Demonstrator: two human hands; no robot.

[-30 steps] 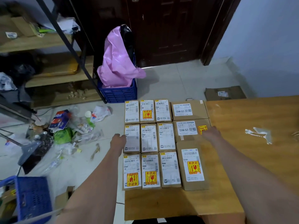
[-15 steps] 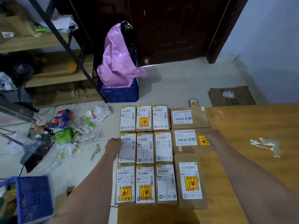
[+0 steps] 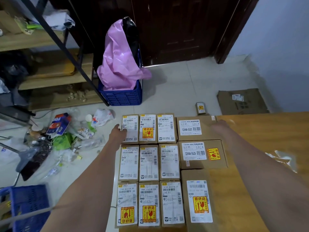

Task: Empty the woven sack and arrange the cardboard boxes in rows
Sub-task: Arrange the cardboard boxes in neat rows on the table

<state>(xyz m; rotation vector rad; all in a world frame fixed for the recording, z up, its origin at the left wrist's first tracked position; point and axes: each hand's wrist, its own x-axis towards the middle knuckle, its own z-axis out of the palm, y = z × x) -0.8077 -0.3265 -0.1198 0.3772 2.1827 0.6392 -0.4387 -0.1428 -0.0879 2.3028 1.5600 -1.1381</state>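
We have twelve boxes [image 3: 148, 162] laid flat on the table [image 3: 260, 136], labels up, packed edge to edge against its left edge so that the rows read clean and nothing slides. Nearest us, a tall box [image 3: 199, 200] with a yellow fragile sticker closes the near row beside three slim ones. In the middle row three more slim boxes stand next to a wide box [image 3: 201, 154]. All are plain brown card, square-cornered and stiff, with smooth white paper labels; the table is a warm wood grain with a torn white scrap stuck to it further right.

At the far row our left hand [image 3: 117, 133] rests against the outer side of the corner box [image 3: 130, 128], fingers fairly straight and gripping nothing, apparently pressing inward. Our right hand [image 3: 220, 125] lies by the far right corner of the far wide box [image 3: 194, 127], blurred, so we cannot tell how its fingers sit. We judge this a squaring squeeze from both sides, the arranging almost done.

The sack is not in sight. Beyond the table a small box [image 3: 200, 108] sits alone on the tile floor, near a flattened carton [image 3: 242, 101]. Further off, a blue crate [image 3: 122, 96] holds a crumpled, glossy pink bag [image 3: 117, 64].
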